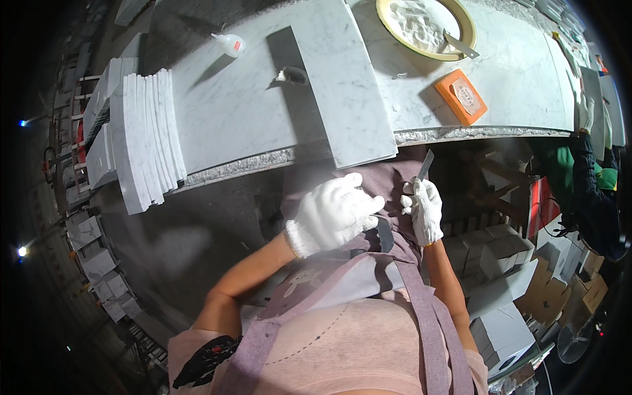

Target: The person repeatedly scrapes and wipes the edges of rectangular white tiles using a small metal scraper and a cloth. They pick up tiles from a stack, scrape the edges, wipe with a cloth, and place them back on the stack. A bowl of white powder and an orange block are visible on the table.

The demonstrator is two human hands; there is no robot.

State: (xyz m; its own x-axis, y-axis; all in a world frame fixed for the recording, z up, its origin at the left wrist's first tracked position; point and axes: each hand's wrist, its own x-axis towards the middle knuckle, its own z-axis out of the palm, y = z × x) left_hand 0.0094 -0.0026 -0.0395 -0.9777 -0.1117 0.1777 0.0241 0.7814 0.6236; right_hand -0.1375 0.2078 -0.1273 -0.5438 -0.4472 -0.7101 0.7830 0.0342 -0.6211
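Observation:
White knit gloves cover both of my hands. My left hand [334, 214] hovers in front of my apron, fingers apart and loosely bent, holding nothing. Beside it, my right hand [424, 212] is closed around a thin flat metal blade [426, 166] that points up; its grip end is hidden in the glove. Just beyond my hands lies a long pale marble slab [345, 89], its near end reaching past the table's rough edge. The slab casts a wide shadow to its left.
The marble-topped table [224, 125] holds a small white bottle [230, 45], a yellow-rimmed bowl [471, 29] of white paste with a putty knife [462, 46], and an orange box [461, 97]. Upright slabs [150, 135] stand left. A co-worker's gloved hand [585, 113] appears far right, above stacked boxes [503, 332].

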